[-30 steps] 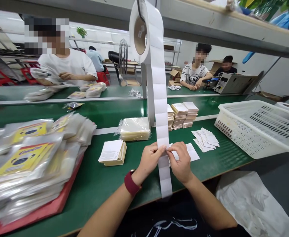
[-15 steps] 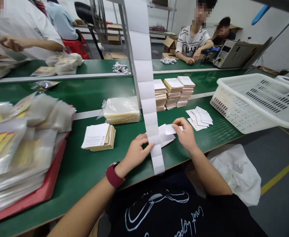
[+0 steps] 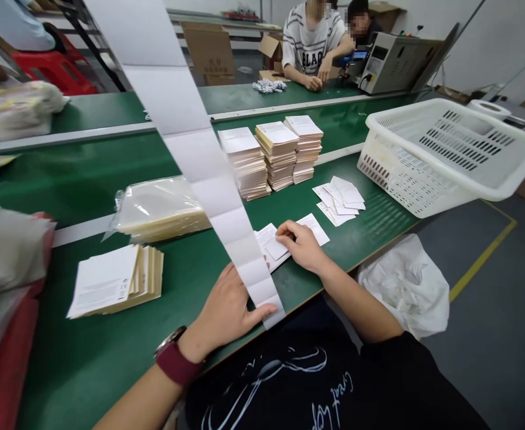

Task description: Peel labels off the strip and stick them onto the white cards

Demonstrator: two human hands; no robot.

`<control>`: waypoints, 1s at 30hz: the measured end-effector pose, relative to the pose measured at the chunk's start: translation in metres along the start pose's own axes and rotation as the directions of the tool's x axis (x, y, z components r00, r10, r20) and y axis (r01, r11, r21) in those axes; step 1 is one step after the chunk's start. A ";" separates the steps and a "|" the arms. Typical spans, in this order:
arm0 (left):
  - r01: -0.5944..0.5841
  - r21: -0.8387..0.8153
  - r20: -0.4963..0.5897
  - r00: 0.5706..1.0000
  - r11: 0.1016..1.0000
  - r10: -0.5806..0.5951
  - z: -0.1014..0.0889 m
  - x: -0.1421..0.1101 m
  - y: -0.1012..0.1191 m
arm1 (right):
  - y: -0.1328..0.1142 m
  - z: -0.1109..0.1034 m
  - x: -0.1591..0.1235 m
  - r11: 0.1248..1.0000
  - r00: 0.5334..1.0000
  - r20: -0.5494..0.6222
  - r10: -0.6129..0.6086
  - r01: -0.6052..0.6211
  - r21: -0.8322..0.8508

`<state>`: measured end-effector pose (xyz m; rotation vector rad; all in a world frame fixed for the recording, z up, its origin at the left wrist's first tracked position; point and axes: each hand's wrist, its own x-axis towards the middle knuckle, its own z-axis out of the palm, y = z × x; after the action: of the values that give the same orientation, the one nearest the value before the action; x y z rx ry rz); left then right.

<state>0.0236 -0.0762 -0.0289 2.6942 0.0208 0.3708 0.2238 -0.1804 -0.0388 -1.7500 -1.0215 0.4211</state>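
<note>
My left hand [image 3: 224,307] lies on the green table, thumb stretched out across the lower end of a white label strip [image 3: 229,215]. Its other fingers pass behind the strip and are partly hidden, with a fingertip at the edge of some white cards [image 3: 319,230]. With thumb and forefinger pressed together, my right hand [image 3: 304,246] pinches a small white label [image 3: 275,246] over those cards. The strip slants down from the top of the view and is creased into equal sections. Beyond my right hand lie several loose cards [image 3: 340,200].
Card stacks [image 3: 244,167] stand behind my hands. To the left are a card pile [image 3: 105,280] and clear plastic bags [image 3: 163,206]. A white basket [image 3: 418,173] sits right, above a white sack [image 3: 408,286]. A person [image 3: 313,51] sits across the table [image 3: 190,352].
The view has swung right and closer. The label in my right hand has come down onto the cards, and that hand has turned over them. My left thumb has slid lower along the strip.
</note>
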 end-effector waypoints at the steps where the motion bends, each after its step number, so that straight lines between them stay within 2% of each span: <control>1: -0.004 0.006 -0.002 1.000 1.000 0.004 0.001 0.000 -0.001 | 0.000 0.001 0.000 1.000 1.000 0.003 0.002 -0.002 -0.014; 10: 0.011 0.051 0.020 1.000 0.999 -0.012 0.008 -0.004 -0.005 | -0.007 -0.001 -0.001 0.987 0.999 0.033 -0.034 0.038 -0.158; 13: 0.009 0.061 0.028 1.000 0.998 -0.010 0.011 -0.004 -0.005 | -0.008 0.000 -0.002 0.966 0.998 0.041 -0.050 0.059 -0.252; 18: -0.009 0.072 -0.004 1.000 0.997 0.009 0.017 0.000 -0.002 | -0.007 0.008 -0.005 0.844 0.992 0.064 -0.106 0.124 -0.521; 21: 0.000 0.083 -0.007 1.000 0.997 0.001 0.017 0.001 0.000 | -0.007 0.011 -0.004 0.763 0.997 -0.036 -0.074 0.033 -0.645; 23: -0.011 0.099 0.000 1.000 0.995 0.011 0.017 0.002 0.000 | -0.006 0.009 -0.002 0.765 0.999 -0.044 -0.017 -0.015 -0.644; 26: -0.011 0.104 0.005 1.000 0.995 0.011 0.017 0.002 0.001 | -0.005 0.005 0.001 0.831 0.998 0.013 0.058 -0.041 -0.554; 30: 0.026 0.082 0.036 0.999 0.996 -0.029 0.017 0.004 0.002 | -0.006 0.003 0.003 0.892 0.994 0.006 0.109 -0.095 -0.442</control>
<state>0.0315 -0.0848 -0.0415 2.7778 0.0638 0.3184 0.2211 -0.1757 -0.0344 -2.2176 -1.1112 0.2950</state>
